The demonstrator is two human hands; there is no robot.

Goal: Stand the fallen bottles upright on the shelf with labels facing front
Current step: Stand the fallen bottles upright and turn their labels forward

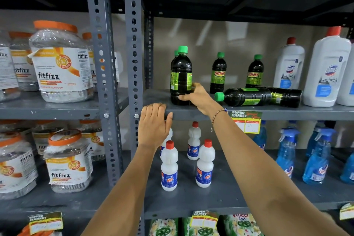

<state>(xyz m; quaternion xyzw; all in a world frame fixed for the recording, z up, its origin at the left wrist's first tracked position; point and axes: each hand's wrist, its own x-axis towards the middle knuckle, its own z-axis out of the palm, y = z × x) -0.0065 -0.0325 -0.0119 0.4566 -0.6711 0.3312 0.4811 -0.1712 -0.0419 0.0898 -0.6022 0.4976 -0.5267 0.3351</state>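
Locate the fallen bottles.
Head view, middle shelf, right of centre: fallen bottles lie between the right hand and white bottles.

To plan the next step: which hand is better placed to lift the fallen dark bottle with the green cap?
Probably the right hand: it grips the upright bottle beside the fallen bottle. The left hand rests on the shelf edge, farther away.

Grey shelf: upright bottles, fallen bottles.
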